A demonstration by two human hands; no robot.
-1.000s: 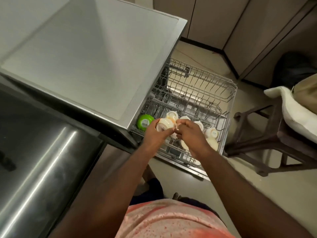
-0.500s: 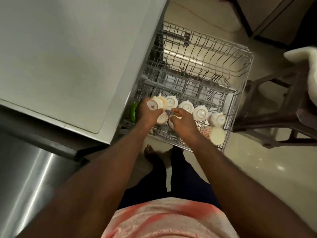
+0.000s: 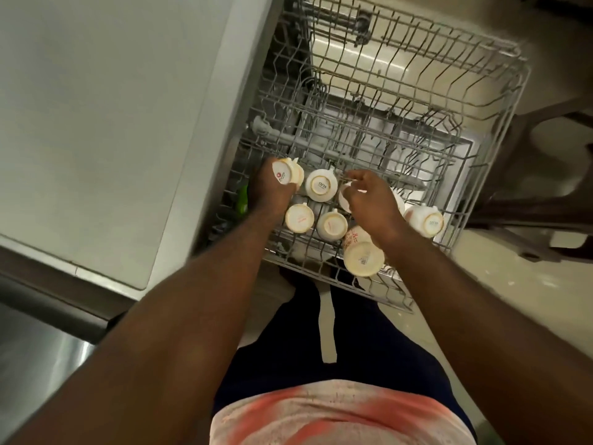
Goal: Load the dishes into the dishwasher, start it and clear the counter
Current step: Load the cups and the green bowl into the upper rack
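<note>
The dishwasher's wire rack (image 3: 487, 91) is pulled out over the floor. Several white cups stand upside down in its near part, among them one marked cup (image 3: 321, 185), two small ones (image 3: 299, 218) (image 3: 332, 225), one at the right (image 3: 428, 221) and a taller mug (image 3: 364, 255). My left hand (image 3: 268, 191) grips an upturned white cup (image 3: 286, 175) at the rack's left side. My right hand (image 3: 369, 202) curls over another white cup (image 3: 344, 197), pinching it; most of that cup is hidden.
A grey counter top (image 3: 112, 107) covers the left, with a steel sink (image 3: 35, 364) at the lower left. A green object (image 3: 242, 198) shows at the rack's left edge. A dark wooden stool (image 3: 545, 194) stands right of the rack.
I have leaned further over the rack. My left hand has carried its cup down to the rack's left side, and my right hand has shifted right onto a cup in the back row.
</note>
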